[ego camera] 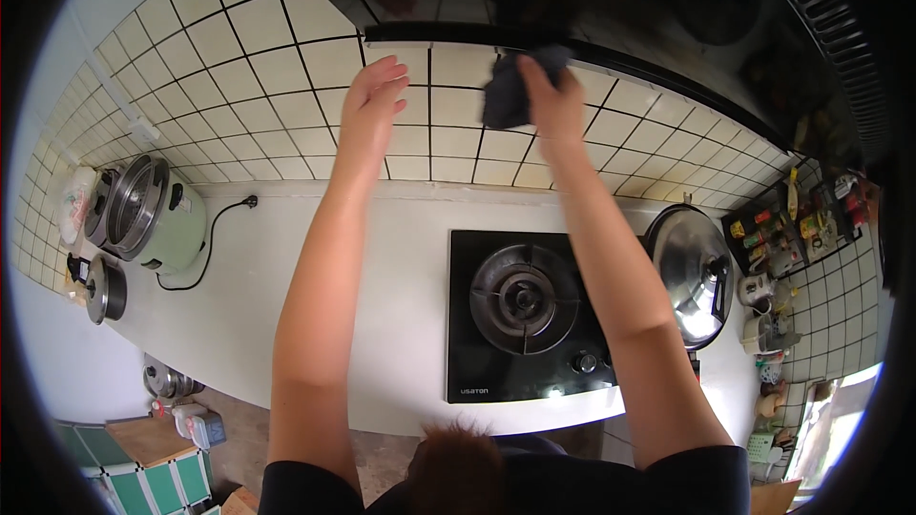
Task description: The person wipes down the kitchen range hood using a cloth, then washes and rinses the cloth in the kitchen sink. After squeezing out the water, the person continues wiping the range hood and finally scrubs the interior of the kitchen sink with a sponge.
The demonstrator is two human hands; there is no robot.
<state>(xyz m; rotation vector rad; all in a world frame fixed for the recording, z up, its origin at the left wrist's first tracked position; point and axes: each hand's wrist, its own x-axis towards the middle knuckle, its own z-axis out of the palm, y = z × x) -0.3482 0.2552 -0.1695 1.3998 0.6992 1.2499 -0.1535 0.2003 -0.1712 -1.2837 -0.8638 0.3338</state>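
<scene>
My right hand (558,104) grips a dark grey cloth (507,94) just below the front edge of a black range hood (472,34); both hand and cloth are somewhat blurred. To the left, my left hand (373,96) is raised before the tiled wall (458,143), fingers a little bent and apart, holding nothing. Under my right forearm lies a black glass gas hob (472,379) with a round burner (524,298) and a knob (585,363). The forearm hides part of the hob's right side.
A lidded wok (680,257) stands right of the hob. On the white counter (236,329), at the left, are a green rice cooker (179,222), its black power cord (207,257) and a small lidded pot (107,290). A spice rack (780,232) hangs at the right.
</scene>
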